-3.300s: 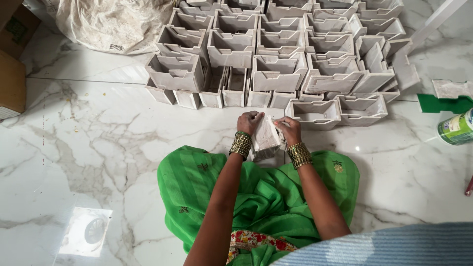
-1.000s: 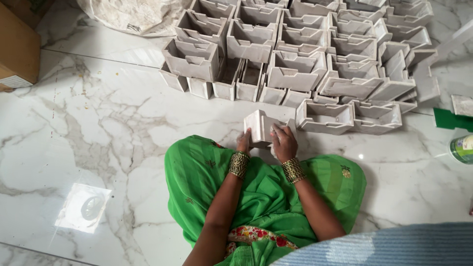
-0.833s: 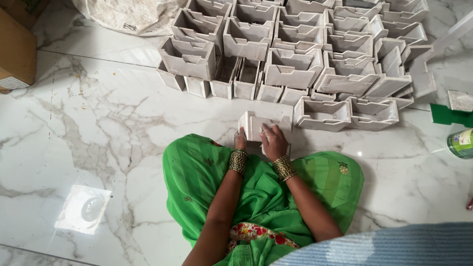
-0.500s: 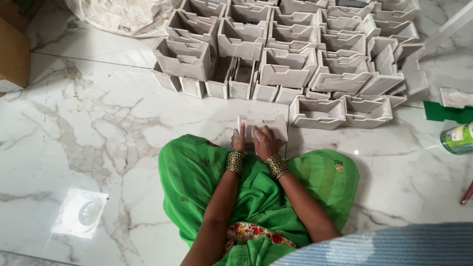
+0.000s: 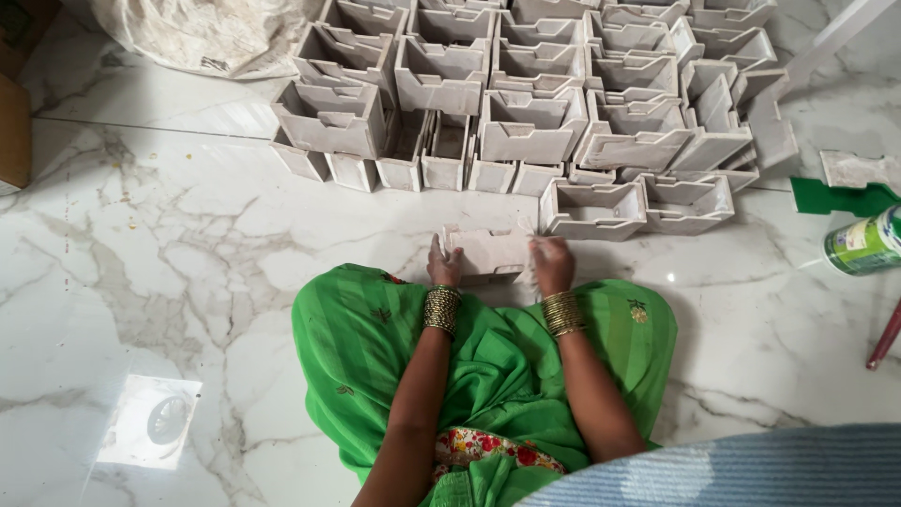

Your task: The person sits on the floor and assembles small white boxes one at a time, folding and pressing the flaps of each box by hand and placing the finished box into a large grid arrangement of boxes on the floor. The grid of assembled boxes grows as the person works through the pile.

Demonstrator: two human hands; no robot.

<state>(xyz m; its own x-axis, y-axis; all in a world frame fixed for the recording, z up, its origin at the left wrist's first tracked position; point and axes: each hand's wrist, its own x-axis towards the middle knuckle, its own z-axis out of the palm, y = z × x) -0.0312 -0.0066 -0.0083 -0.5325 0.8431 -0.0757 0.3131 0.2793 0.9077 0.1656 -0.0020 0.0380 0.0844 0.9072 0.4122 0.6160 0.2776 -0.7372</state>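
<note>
A small pale cardboard box [image 5: 490, 253] lies flat on the marble floor just in front of my knees. My left hand [image 5: 443, 266] grips its left end. At the box's right end is my right hand [image 5: 553, 264], fingers curled down against it and slightly blurred. Both wrists wear gold bangles, and a green cloth covers my lap. Beyond the box stands a stack of finished grey-white boxes [image 5: 526, 94], the nearest one [image 5: 593, 208] just to the upper right of my right hand.
A white sack [image 5: 202, 33] lies at the back left, and a brown carton [image 5: 14, 131] is at the left edge. A green-labelled can [image 5: 863, 244], a green flat piece [image 5: 840, 197] and a red stick [image 5: 885, 336] lie on the right.
The box was held upright between both hands; now it has been lowered and lies flat on the floor, with my hands moved to its two ends.
</note>
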